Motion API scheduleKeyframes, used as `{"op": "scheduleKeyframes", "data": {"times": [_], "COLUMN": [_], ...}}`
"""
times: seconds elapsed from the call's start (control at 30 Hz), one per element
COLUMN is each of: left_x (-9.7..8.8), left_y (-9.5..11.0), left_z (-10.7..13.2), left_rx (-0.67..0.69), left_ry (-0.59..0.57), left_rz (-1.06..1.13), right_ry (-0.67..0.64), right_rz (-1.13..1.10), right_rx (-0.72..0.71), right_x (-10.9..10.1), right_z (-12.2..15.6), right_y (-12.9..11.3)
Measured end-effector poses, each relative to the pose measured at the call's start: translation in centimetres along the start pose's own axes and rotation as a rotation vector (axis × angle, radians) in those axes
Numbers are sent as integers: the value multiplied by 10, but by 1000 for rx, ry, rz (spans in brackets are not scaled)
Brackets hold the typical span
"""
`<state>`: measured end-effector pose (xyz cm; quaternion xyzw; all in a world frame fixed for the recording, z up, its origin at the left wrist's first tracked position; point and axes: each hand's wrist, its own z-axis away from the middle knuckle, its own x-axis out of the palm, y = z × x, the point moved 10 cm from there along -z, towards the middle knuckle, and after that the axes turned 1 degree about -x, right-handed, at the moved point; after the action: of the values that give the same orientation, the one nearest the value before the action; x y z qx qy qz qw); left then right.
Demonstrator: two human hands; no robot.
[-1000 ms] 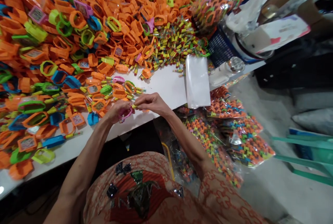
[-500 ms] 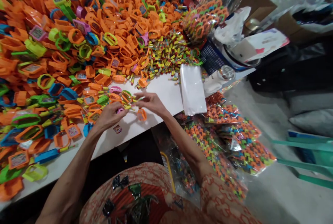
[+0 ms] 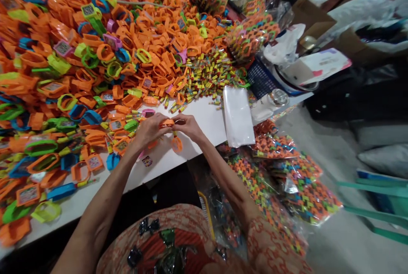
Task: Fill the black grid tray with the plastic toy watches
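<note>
L hand (image 3: 149, 129) + R hand (image 3: 188, 126) both pinch orange toy piece (image 3: 166, 122), grips closed on it, just above white desk (image 3: 204, 117) edge, beside orange heap (image 3: 95, 53).

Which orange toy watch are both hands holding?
The orange watch pinched between the left hand and right hand; another orange one lies loose below.

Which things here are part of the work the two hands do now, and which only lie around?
In the work:
left hand
right hand
orange plastic piece held between both hands

Lying around:
heap of orange frames
pile of small yellow tubes
stack of clear bags
filled packets beside the table
white table
</note>
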<state>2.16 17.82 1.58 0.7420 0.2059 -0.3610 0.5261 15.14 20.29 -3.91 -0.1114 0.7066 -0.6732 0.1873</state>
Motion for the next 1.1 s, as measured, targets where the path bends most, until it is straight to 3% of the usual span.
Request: {"op": "scheduleKeyframes", "data": {"times": [0.07, 0.2, 0.27, 0.33, 0.43, 0.53, 0.63, 0.7, 0.8, 0.93, 1.1], "left_x": [-8, -20, -14, -8, -12, -24, -30, -28, -18, -9, -34], "left_y": [-3, -17, -23, -24, -25, -30, -31, -30, -27, -15, -2], "left_z": [9, 35, 51, 64, 80, 91, 95, 95, 96, 96, 102], "left_rx": [-57, -331, -510, -641, -717, -710, -670, -659, -644, -543, -361], "left_ry": [75, 293, 358, 375, 390, 444, 473, 484, 512, 476, 536], "left_rz": [159, 688, 946, 1087, 1137, 1090, 1011, 1000, 1040, 939, 526], "right_ry": [-17, 97, 57, 25, 139, 251, 112, -13, -33, 40, 4], "right_rz": [92, 831, 1087, 1165, 1015, 548, 60, -117, -225, -277, -176], "right_rx": [61, 126, 132, 123, 68, 60, 88, 92, 106, 104, 50], "right_x": [-6, -24, -15, -3, -1, -5, 18, 41, 59, 62, 57], "right_z": [-2, -29, -44, -53, -54, -39, -14, 6, 30, 41, 42], "right_y": [4, -1, -2, -3, -14, -22, -30, -42, -54, -57, -62]}}
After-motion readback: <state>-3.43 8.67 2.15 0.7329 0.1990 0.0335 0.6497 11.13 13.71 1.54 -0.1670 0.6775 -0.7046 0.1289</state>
